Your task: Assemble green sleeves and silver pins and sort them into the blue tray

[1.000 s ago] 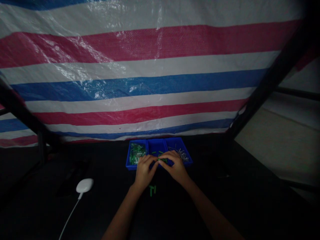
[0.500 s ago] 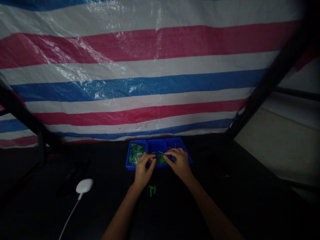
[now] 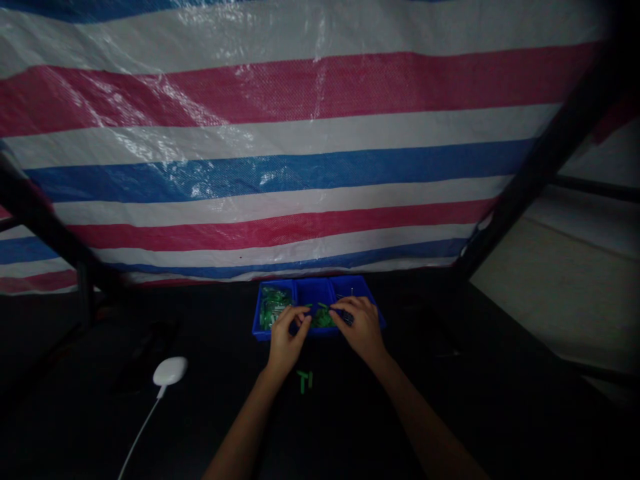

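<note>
Over the near part of a blue divided tray [image 3: 314, 288], both of my hands are raised with their fingertips facing each other. My left hand [image 3: 287, 339] is closed in a loose pinch; a sliver of green shows by its index fingertip, too dim to tell whether it is held. Between the fingertips of my right hand [image 3: 362, 328] is a small green stick-shaped piece [image 3: 323, 305], pointing left. Below them, a heap of similar green pieces [image 3: 323, 319] lies in the middle compartment. A few loose green pieces [image 3: 303, 381] rest on the black table nearer me.
Clear bags of green pieces [image 3: 273, 307] fill the tray's left compartment. Thin metal parts [image 3: 351, 291] show in the right one, partly behind my hand. A white puck-shaped device [image 3: 170, 371] with a cable lies at left. A striped plastic sheet [image 3: 280, 153] hangs behind the table.
Both hands keep nearly the same pose over the tray. The view has shifted very slightly; nothing else has visibly moved.
</note>
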Demonstrator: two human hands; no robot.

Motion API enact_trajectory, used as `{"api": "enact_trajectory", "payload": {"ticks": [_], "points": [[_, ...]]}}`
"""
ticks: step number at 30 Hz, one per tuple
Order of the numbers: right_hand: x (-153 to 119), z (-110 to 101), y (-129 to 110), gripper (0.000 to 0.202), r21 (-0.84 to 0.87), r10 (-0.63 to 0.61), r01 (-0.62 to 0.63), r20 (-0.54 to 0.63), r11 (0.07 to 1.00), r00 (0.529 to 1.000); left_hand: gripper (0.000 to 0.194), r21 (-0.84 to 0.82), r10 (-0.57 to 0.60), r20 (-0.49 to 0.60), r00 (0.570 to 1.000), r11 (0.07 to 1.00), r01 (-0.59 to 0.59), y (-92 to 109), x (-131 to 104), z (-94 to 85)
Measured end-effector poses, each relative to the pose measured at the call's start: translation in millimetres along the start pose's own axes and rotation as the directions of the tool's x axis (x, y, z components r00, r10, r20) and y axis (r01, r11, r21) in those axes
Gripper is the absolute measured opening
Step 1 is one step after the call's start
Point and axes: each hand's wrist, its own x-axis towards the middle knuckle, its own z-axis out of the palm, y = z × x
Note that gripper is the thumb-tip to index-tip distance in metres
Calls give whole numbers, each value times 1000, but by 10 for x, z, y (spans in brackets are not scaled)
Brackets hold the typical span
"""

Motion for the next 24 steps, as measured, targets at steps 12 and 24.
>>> {"api": "enact_trajectory", "payload": {"ticks": [12, 24], "points": [[-156, -24, -352, 17, 314, -215, 80, 426, 946, 879, 16, -15, -59, -5, 998, 998, 59, -40, -14, 3], [-209, 40, -299, 28, 184, -223, 126, 788, 975, 574, 17, -63, -70, -28, 997, 996, 68, -17, -20, 12]]}}
